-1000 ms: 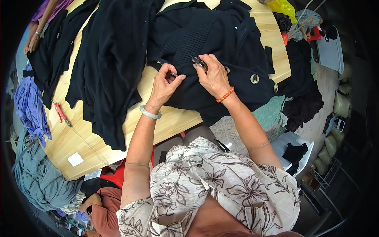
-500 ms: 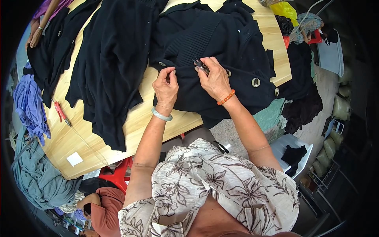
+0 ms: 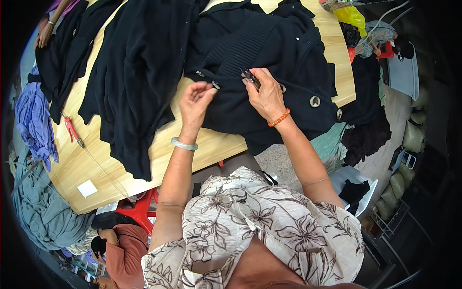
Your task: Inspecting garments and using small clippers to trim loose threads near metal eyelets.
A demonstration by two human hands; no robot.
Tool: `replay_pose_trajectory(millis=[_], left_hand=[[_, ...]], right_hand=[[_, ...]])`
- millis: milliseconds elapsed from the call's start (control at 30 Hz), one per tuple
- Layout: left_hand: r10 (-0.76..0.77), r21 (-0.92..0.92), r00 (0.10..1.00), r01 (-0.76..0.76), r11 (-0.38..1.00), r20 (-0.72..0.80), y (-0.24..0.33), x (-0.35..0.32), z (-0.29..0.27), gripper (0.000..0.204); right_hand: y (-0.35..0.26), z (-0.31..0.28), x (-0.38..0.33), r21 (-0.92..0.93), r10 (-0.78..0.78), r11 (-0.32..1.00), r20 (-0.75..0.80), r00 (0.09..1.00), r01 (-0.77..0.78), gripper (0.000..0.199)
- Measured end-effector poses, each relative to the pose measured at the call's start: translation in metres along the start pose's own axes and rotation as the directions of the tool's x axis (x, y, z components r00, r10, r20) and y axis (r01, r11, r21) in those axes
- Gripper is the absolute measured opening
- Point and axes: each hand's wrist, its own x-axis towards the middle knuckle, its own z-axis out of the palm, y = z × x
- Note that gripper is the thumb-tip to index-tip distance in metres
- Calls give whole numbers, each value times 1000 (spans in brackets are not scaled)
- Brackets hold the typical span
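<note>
Black knit fills most of the wooden counter (image 3: 120, 159): a buttoned cardigan (image 3: 284, 58) lies spread at about twelve to one o'clock from the person, its button edge running from ten o'clock down toward three. The right hand (image 3: 267, 94) rests on that edge with its grip closed around a small dark tool (image 3: 250, 77), perhaps thread snips, though the view is too small to be sure; the tip of the tool points at the knit beside the ribbed band. An orange bead bracelet (image 3: 279, 118) circles that wrist. The left hand (image 3: 196, 98) sits just beside it at nine o'clock, fingers curled and pinched at the cardigan's edge near a pale button (image 3: 216, 85); the grip looks loosely closed on the fabric, and a pale green bangle (image 3: 184, 144) rides the wrist. More large buttons (image 3: 314, 101) follow the edge toward three o'clock. A second black garment (image 3: 139, 72) hangs over the counter at eleven o'clock. Red-handled snips (image 3: 73, 131) lie on the bare wood at nine o'clock, well apart from both hands, with a white paper square (image 3: 87, 188) nearer the counter's lower edge. Purple cloth (image 3: 33, 115) and grey-green cloth (image 3: 41, 212) are heaped past the counter's left side.
</note>
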Motion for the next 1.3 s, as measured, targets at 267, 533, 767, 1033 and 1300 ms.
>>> replay_pose_trajectory(millis=[267,533,767,1033,1300], left_hand=[[2,-21,961,4,1000,278,20,-4,21,17],[177,198,916,-260,945,360,34,-53,65,14],[249,346,926,-342,874,284,28,-15,75,37],[445,604,832,-549,578,331,57,10,116,54],[370,492,780,-612,620,504,45,28,103,32]], right_hand=[[-5,-17,-3,196,14,981,7,1000,-15,14],[10,-140,-20,103,219,973,-126,968,-206,11],[50,-131,-20,1,269,962,-191,944,-274,13],[57,-128,-18,-18,233,970,-208,950,-242,14],[55,-128,-15,34,254,967,-200,946,-252,16]])
